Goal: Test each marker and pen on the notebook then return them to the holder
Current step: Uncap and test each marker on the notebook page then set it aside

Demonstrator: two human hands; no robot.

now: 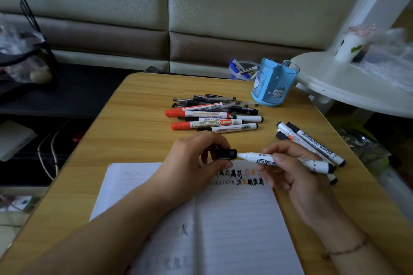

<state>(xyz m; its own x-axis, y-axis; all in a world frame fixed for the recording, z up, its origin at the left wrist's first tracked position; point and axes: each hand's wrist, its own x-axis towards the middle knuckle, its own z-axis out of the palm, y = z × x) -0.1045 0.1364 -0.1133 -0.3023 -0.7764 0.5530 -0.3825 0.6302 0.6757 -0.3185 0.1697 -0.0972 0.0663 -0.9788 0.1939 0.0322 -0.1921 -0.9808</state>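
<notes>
My right hand (288,169) grips a white whiteboard marker (254,158) held level above the open lined notebook (234,225). My left hand (192,163) pinches its black cap (225,154), which sits over or right at the marker's tip. Scribbled test marks in black and orange run across the top of the notebook's right page. A pile of markers and pens (214,116) lies on the wooden table (138,123) beyond my hands. A few more whiteboard markers (312,143) lie to the right. The blue holder (273,83) stands at the far right of the table.
A white round side table (357,87) with a cup and plastic wrap overlaps the table's far right corner. A clear container with blue pens (242,70) sits behind the holder. A padded sofa back fills the background; cables and a dark shelf lie to the left.
</notes>
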